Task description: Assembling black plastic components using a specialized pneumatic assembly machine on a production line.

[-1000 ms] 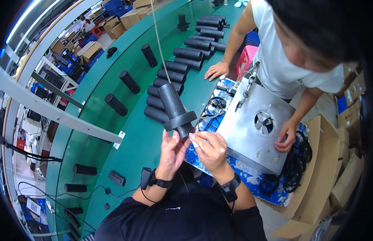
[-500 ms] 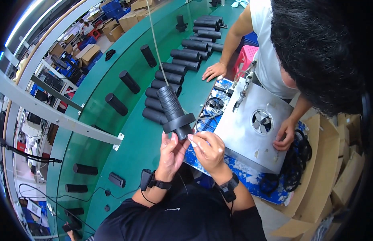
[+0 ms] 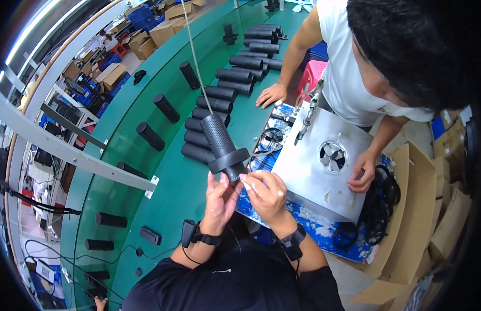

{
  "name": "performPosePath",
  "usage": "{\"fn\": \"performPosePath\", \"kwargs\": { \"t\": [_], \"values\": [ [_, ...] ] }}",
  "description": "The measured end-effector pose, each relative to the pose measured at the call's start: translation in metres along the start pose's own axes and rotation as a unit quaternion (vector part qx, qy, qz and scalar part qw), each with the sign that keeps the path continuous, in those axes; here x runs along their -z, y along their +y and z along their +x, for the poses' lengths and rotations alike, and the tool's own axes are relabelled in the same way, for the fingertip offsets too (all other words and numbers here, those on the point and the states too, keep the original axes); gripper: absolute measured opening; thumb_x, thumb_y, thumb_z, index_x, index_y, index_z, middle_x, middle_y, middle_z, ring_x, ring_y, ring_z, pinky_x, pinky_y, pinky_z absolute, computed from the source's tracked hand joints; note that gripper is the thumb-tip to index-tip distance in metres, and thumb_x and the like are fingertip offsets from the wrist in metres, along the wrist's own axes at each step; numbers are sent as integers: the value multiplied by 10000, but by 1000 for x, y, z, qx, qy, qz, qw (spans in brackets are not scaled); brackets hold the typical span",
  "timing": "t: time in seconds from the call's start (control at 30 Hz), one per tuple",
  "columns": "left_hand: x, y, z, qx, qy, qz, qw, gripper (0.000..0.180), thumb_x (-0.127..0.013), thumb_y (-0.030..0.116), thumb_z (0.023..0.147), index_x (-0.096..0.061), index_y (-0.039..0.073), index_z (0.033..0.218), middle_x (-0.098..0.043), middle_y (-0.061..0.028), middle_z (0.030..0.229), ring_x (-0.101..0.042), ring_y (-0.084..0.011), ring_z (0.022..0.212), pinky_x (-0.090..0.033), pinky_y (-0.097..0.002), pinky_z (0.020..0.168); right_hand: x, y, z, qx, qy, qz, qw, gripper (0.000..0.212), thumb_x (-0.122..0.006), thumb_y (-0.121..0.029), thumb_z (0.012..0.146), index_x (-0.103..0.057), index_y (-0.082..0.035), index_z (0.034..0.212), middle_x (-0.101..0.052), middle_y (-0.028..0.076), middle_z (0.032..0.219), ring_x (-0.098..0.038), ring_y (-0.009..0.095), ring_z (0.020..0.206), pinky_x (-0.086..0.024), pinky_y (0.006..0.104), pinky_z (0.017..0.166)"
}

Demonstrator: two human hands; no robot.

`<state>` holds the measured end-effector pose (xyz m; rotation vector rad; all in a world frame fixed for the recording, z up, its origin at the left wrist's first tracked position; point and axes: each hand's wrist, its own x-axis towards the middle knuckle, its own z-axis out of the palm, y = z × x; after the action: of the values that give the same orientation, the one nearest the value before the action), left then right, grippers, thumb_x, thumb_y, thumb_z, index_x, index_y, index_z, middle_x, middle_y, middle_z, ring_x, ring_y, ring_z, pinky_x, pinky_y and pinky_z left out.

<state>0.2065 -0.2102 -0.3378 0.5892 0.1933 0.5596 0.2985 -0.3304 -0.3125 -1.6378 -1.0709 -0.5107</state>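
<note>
My left hand [image 3: 222, 199] is closed round the narrow lower end of a black perforated tube [image 3: 217, 136] with a wide collar. The tube leans, its mesh end pointing up and away from me. A thin pale cord or rod [image 3: 198, 67] runs up from behind its mesh end. At the narrow end's rim, the thumb and fingers of my right hand [image 3: 267, 194] are pinched together; what they hold, if anything, is too small to make out. Beyond the tube, several plain black tubes [image 3: 218, 93] lie in rows on the green bench [image 3: 160, 207].
A co-worker's hand [image 3: 272, 96] rests on the bench; the other hand [image 3: 362, 173] lies on a metal box [image 3: 313, 181] with a fan opening. More black tubes [image 3: 167, 108] lie along the left. A metal frame bar [image 3: 80, 158] crosses there. Cardboard [image 3: 401, 223] stands right.
My hands and the perforated tube have barely moved. The view has shifted slightly, and the co-worker's head has moved a little to the side. The fan blades sit at a different angle.
</note>
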Motion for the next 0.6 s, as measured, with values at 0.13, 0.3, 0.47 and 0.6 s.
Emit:
{"fn": "performPosePath", "kwargs": {
  "t": [0.13,0.3,0.47,0.6],
  "values": [
    [3,-7,4,4,-24,35,999,518,-692,220,1058,-471,72,1502,-640,-159,1379,-639,-367,1282,-519,-499,1121,3,4,-3,9,5,-20,1000,270,-793,22,786,-804,-75,1038,-709,74,907,-704,276,769,-550,391,669],
    [24,-8,-4,-6,0,26,1000,492,-696,168,1045,-472,94,1477,-654,-135,1336,-656,-340,1245,-531,-511,1099,-3,4,-14,20,31,-9,999,255,-784,-36,833,-818,-92,1080,-683,56,878,-693,264,770,-531,389,674],
    [28,-1,-12,2,31,19,999,609,-697,103,1026,-377,155,1543,-636,-126,1346,-658,-319,1242,-543,-533,1084,1,-7,-11,32,-4,-25,999,230,-794,-51,834,-816,-90,1059,-670,52,859,-676,268,751,-530,393,687],
    [35,7,-16,-21,33,36,999,751,-705,101,1017,-268,184,1622,-624,-140,1338,-651,-303,1236,-551,-505,1067,-2,-19,-13,31,-49,-3,998,265,-838,-82,803,-811,-93,1067,-668,66,884,-668,273,746,-527,410,671]
  ]
}}
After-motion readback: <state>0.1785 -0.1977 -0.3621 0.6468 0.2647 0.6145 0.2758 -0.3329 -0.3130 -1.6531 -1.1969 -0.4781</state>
